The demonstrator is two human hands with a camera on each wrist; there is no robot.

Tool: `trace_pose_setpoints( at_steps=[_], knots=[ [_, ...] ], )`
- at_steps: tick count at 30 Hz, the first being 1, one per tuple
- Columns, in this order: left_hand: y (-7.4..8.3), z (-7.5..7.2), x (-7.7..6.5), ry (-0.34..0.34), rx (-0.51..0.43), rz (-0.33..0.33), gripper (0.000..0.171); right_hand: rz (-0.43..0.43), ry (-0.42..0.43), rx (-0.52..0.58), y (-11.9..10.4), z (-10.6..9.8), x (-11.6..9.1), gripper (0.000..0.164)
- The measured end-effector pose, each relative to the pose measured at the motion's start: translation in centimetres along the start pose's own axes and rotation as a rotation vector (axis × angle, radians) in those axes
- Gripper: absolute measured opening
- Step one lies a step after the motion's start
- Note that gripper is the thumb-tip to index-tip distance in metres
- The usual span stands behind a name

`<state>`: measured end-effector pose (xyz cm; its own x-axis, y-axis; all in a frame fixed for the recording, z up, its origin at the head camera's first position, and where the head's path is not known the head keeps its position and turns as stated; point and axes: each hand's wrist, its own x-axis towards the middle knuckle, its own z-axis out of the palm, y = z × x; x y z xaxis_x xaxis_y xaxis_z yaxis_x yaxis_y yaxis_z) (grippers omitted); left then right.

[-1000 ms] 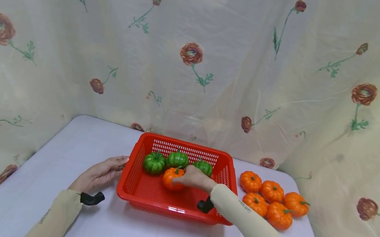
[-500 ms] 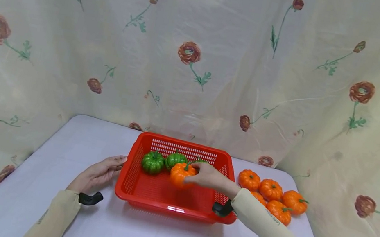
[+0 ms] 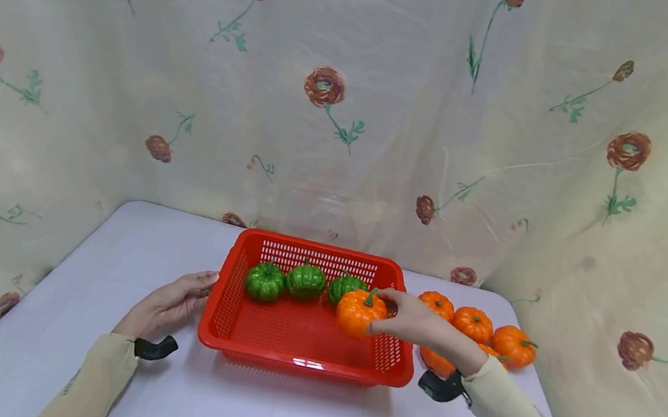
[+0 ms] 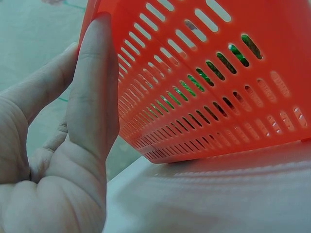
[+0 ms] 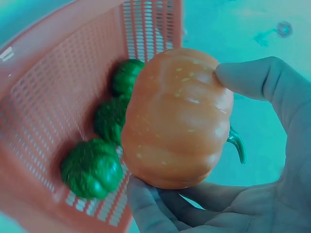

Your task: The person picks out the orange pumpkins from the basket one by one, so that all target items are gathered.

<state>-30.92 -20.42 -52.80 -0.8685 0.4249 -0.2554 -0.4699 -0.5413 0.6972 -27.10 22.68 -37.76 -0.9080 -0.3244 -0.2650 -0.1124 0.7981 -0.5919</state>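
My right hand (image 3: 411, 317) holds a small orange pumpkin (image 3: 359, 312) with a green stem, raised over the right end of the red plastic basket (image 3: 303, 362). In the right wrist view the thumb presses one side of it and the fingers (image 5: 150, 206) curl against the other. At the basket's left rim, my left hand (image 3: 178, 300) pinches the edge between thumb (image 4: 92, 87) and fingers. Three green pumpkins (image 3: 265, 281) sit in a row along the basket's back wall.
Several orange pumpkins (image 3: 473, 324) lie grouped on the white table (image 3: 148, 390) right of the basket, partly hidden by the right arm. A flower-patterned curtain (image 3: 337, 187) hangs behind and beside the table.
My right hand has lifted the orange pumpkin from the basket's middle and carried it right. The third green pumpkin is uncovered. My left hand stays at the rim.
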Motion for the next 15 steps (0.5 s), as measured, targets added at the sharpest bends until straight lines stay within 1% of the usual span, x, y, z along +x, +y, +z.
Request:
trace_pose_setpoints(
  at_steps=[3,5,7,10,12,15],
  knots=[
    [0.0,0.0,0.0,-0.017,0.000,-0.004,0.029,0.017,0.019,0.002,1.2,-0.9,-1.5,0.081],
    [0.0,0.0,0.0,-0.024,0.007,-0.002,0.028,0.033,0.036,-0.016,2.0,-1.4,-2.5,0.080],
    [0.0,0.1,0.0,-0.024,0.015,0.002,0.030,0.059,0.046,-0.022,3.1,-1.8,-3.4,0.080],
    [0.0,0.2,0.0,-0.003,0.016,0.003,0.039,0.078,0.063,-0.035,4.9,-2.6,-4.8,0.079],
    [0.0,0.3,0.0,0.008,0.009,0.000,0.040,0.096,0.070,-0.035,6.3,-3.0,-5.7,0.079],
    [0.1,0.3,0.0,-0.006,-0.001,-0.001,0.032,0.115,0.087,-0.054,8.4,-3.5,-6.8,0.077]
  ],
)
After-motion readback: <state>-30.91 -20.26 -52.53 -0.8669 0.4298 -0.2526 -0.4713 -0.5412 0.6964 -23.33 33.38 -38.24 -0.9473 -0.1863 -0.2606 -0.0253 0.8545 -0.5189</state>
